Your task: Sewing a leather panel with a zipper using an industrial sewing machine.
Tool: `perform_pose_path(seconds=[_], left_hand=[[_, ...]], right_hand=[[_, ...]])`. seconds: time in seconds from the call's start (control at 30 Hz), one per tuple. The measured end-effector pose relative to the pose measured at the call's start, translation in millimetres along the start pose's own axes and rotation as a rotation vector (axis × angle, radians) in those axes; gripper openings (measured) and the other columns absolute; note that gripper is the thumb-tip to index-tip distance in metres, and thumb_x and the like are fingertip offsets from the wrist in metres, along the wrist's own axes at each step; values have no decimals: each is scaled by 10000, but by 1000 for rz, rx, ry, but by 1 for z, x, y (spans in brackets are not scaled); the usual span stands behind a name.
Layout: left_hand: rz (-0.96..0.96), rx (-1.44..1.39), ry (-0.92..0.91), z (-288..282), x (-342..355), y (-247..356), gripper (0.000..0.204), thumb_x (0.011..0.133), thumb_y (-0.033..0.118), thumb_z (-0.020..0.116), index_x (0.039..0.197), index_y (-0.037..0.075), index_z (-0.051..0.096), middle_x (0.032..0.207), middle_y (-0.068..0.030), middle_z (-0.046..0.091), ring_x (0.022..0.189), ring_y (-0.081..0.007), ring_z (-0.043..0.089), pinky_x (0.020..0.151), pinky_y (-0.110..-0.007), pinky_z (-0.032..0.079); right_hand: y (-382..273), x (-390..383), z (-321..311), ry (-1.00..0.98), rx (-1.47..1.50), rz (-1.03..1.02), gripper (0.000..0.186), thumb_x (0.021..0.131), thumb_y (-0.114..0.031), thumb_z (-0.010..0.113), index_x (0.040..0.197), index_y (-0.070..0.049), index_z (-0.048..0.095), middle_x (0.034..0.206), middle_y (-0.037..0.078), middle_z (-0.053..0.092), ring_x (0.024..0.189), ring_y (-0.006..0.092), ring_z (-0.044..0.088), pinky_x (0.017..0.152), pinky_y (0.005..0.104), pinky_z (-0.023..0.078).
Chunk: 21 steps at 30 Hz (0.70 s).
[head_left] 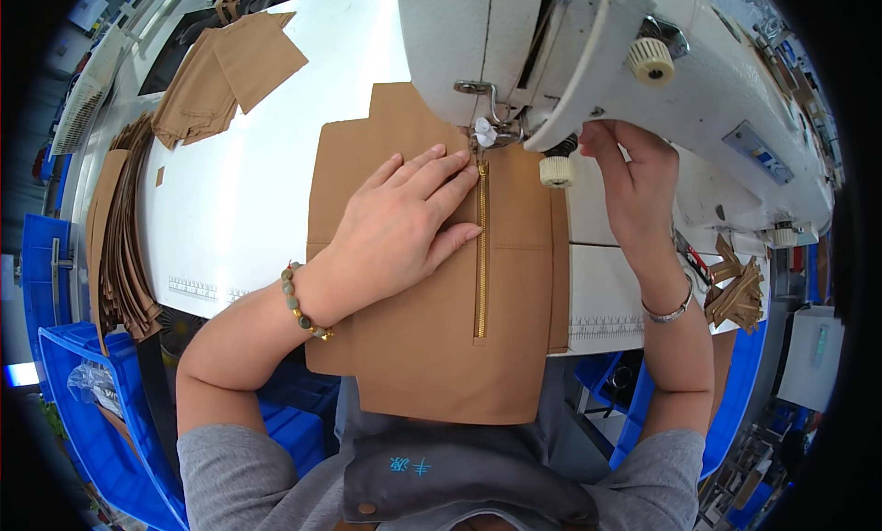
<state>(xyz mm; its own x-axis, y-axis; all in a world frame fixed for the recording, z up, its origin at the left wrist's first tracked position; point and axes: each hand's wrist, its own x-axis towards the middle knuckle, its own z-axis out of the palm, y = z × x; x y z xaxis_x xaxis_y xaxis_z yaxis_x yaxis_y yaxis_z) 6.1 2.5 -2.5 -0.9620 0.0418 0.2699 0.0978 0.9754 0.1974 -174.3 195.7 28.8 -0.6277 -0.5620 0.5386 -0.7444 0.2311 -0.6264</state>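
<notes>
A brown fabric panel with notched corners lies on the white table under the sewing machine. A brass zipper runs down its middle, its top end just below the presser foot. My left hand rests flat on the panel beside the zipper, fingers stretched toward the foot. Up at the machine's head, my right hand is raised off the panel, its fingers bent behind the lower cream knob. Those fingertips are partly hidden by the machine, so whether they hold anything is unclear.
Brown fabric pieces lie at the back left, and a thick stack of brown panels hangs over the left edge. Small brown strips and red-handled scissors lie at the right. Blue bins stand below the table.
</notes>
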Motion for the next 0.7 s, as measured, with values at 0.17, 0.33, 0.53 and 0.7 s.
perform_pose_path(seconds=[0.17, 0.33, 0.53, 0.7], left_hand=[[3, -9, 4, 0, -1, 0, 574, 982, 394, 696, 1436, 55, 603, 1501, -136, 581, 1401, -361, 544, 1156, -498, 442], [5, -6, 16, 1, 1, -1, 568, 986, 390, 692, 1432, 48, 606, 1504, -135, 579, 1384, -358, 554, 1152, -497, 445], [15, -4, 27, 2, 1, -3, 573, 978, 387, 701, 1425, 40, 611, 1503, -133, 583, 1367, -355, 564, 1145, -499, 451], [20, 2, 36, 3, 0, -4, 573, 970, 379, 711, 1422, 40, 617, 1502, -129, 587, 1374, -350, 561, 1143, -505, 452]], right_hand=[[8, -9, 9, -178, -175, -345, 171, 927, -225, 739, 936, -60, 783, 904, 75, 724, 848, 342, 664, 850, 438, 523], [14, -23, 25, -336, -207, -406, 250, 885, -277, 777, 1033, -76, 777, 1033, 100, 712, 979, 341, 659, 901, 468, 523], [10, -31, 34, -391, -257, -486, 389, 880, -326, 779, 1187, -89, 744, 1139, 94, 726, 1136, 316, 646, 1105, 474, 463], [6, -37, 37, -402, -393, -527, 465, 888, -353, 773, 1273, -99, 717, 1179, 87, 730, 1207, 296, 626, 1161, 499, 421]])
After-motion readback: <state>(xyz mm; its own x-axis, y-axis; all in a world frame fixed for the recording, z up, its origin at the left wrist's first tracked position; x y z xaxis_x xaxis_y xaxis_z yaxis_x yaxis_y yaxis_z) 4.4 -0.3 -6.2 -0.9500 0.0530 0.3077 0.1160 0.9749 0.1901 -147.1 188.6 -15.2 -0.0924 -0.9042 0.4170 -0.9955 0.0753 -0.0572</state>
